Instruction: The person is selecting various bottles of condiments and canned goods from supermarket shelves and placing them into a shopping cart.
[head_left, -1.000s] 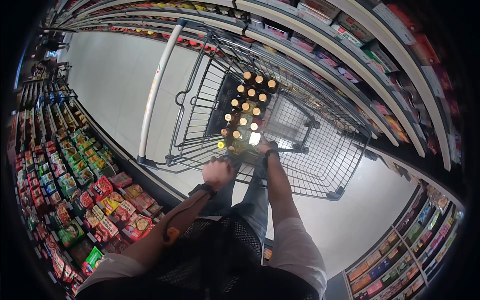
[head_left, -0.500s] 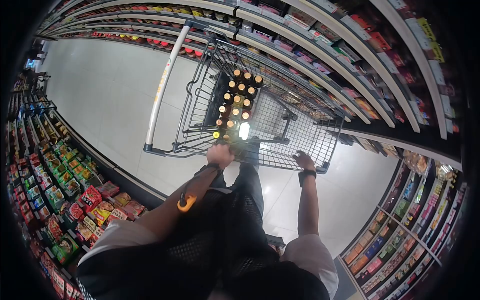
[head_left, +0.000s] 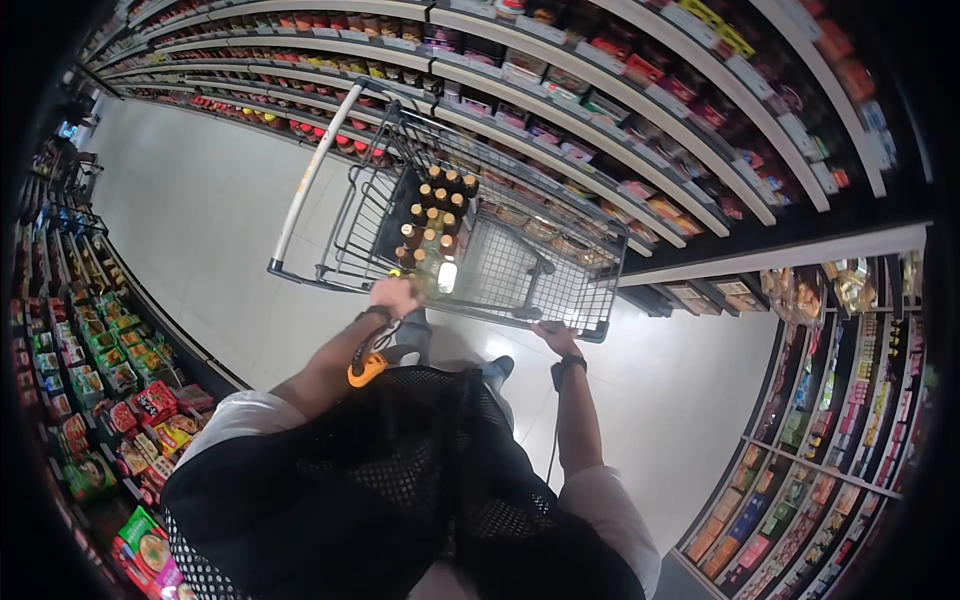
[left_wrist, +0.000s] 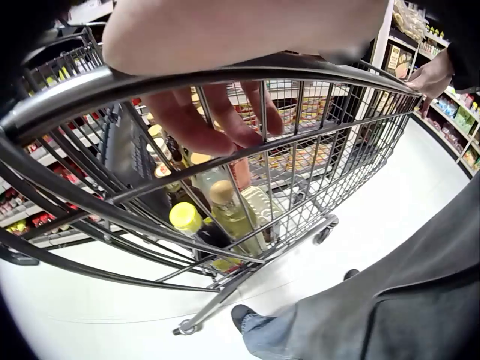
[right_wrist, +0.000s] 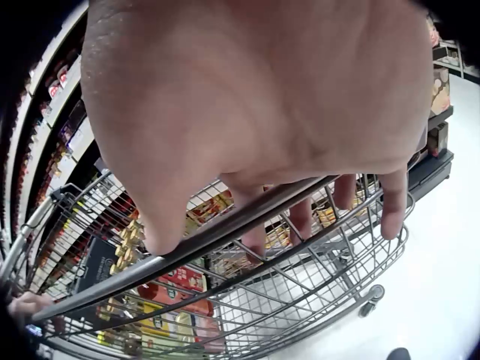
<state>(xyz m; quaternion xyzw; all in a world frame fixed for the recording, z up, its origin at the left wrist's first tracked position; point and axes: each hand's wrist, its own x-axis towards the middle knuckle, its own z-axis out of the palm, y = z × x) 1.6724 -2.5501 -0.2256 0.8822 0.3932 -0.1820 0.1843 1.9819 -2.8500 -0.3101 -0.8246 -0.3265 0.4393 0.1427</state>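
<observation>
Beside a wire shopping cart point(head_left: 318, 175), my left hand point(head_left: 395, 297) grips the side rim near the bottles; in the left wrist view its fingers point(left_wrist: 232, 124) curl over the rim point(left_wrist: 165, 82). My right hand point(head_left: 557, 338) holds the same rim close to the front corner. The right wrist view shows that hand point(right_wrist: 255, 97) draped over the rim point(right_wrist: 225, 232), thumb on one side and fingers on the other. Dark bottles with tan caps point(head_left: 430, 195) stand grouped in the cart's handle end. A yellow-capped bottle point(left_wrist: 185, 217) and a clear bottle point(left_wrist: 236, 217) are below my left hand.
Long shelves point(head_left: 600, 130) of packaged goods run along the cart's far side. Packets fill a display point(head_left: 110, 370) at the left, and another shelf unit point(head_left: 790, 480) stands at the right. Pale floor point(head_left: 690, 390) lies between them. My shoe point(head_left: 503, 365) is below the cart.
My right hand, near the bottles and then apart from the cart's front corner, now grips the rim there. My left hand stays at the rim. The cart has shifted left in the head view.
</observation>
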